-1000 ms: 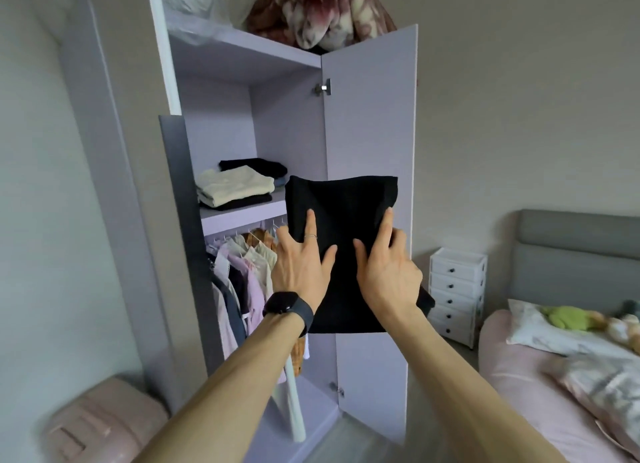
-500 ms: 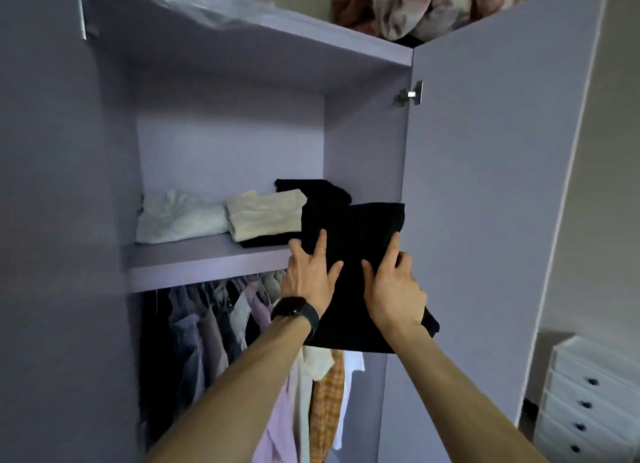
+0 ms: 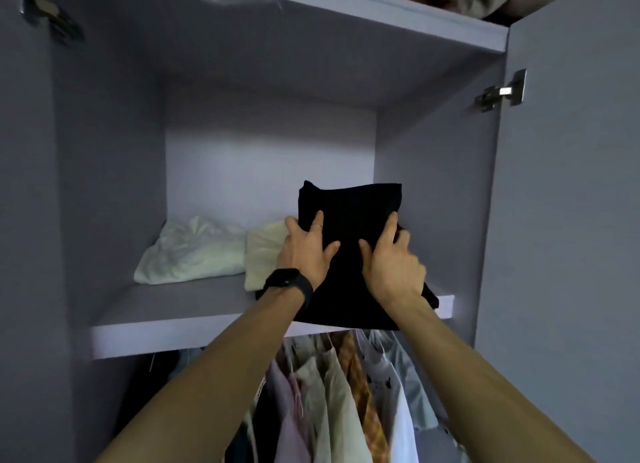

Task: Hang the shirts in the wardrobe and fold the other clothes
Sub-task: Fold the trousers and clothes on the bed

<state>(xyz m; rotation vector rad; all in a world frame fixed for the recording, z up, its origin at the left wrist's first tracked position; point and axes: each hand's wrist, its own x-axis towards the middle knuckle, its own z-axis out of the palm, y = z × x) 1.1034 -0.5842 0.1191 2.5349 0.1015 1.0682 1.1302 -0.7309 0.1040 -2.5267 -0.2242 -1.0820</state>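
A folded black garment [image 3: 351, 216] is held tilted over the right part of the lilac wardrobe shelf [image 3: 194, 318]. My left hand [image 3: 304, 251], with a black watch on the wrist, grips its left edge. My right hand [image 3: 391, 263] grips its right side. The garment's near edge hangs past the shelf front. Behind my left hand lies a folded cream garment [image 3: 263, 251], with a crumpled white one [image 3: 192, 251] to its left. Whatever lies under the black garment is hidden.
Several shirts [image 3: 332, 393] hang on the rail below the shelf. The open wardrobe door [image 3: 568, 220] stands on the right, its hinge [image 3: 500, 91] high up. An upper shelf [image 3: 381, 15] carries a blanket and a plastic-wrapped bundle.
I have come closer to the wardrobe. Both hands have carried the black garment forward and up, from in front of the shelf to over its right part.
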